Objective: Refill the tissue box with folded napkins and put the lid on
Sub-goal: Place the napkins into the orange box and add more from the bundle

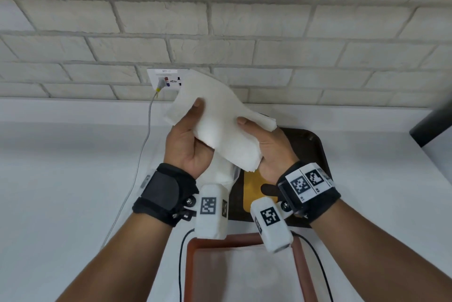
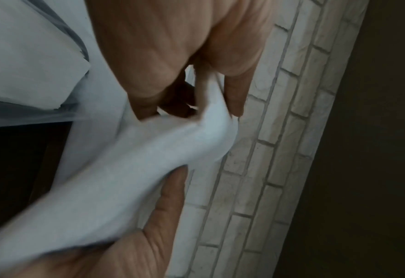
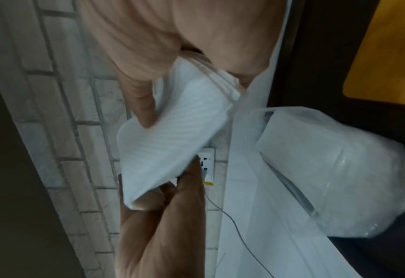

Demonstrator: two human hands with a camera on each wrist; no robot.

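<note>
A bent stack of white folded napkins (image 1: 220, 125) is held up in front of the brick wall by both hands. My left hand (image 1: 193, 130) grips its left side, thumb on top and fingers hidden behind. My right hand (image 1: 264, 145) grips the right side the same way. The left wrist view shows the napkins (image 2: 149, 159) pinched between thumb (image 2: 170, 197) and fingers (image 2: 234, 97). In the right wrist view the stack (image 3: 173, 135) curves under my right thumb (image 3: 142, 109). An open reddish-brown tissue box (image 1: 190, 265) lies below my wrists at the near edge.
A clear plastic pack of napkins (image 3: 327, 169) lies beside a dark tray (image 1: 315, 150) that carries a flat yellow piece (image 1: 252, 186). A wall socket (image 1: 166, 79) with a grey cable (image 1: 146, 135) is behind. A dark object (image 1: 433, 125) juts in at far right.
</note>
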